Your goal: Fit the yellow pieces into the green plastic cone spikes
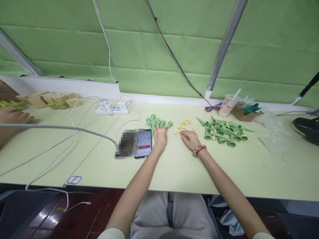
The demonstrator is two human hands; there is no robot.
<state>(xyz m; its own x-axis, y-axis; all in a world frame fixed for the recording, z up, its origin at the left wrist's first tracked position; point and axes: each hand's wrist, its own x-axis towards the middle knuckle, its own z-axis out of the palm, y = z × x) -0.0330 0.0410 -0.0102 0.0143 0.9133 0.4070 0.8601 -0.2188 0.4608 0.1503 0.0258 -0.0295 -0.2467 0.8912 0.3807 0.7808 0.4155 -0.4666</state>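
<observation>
Head view: unreadable cup [228,105] lettering.

Head view, forward-down over table [174,172]

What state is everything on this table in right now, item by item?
left hand: flat on the table, touching the small cone group
right hand: flat, fingers beside the yellow bits
small cone group: lying bunched
big cone pile: heaped loosely
yellow bits: scattered
phone: screen lit
cup: upright, straw in
power strip: plugs inserted
</observation>
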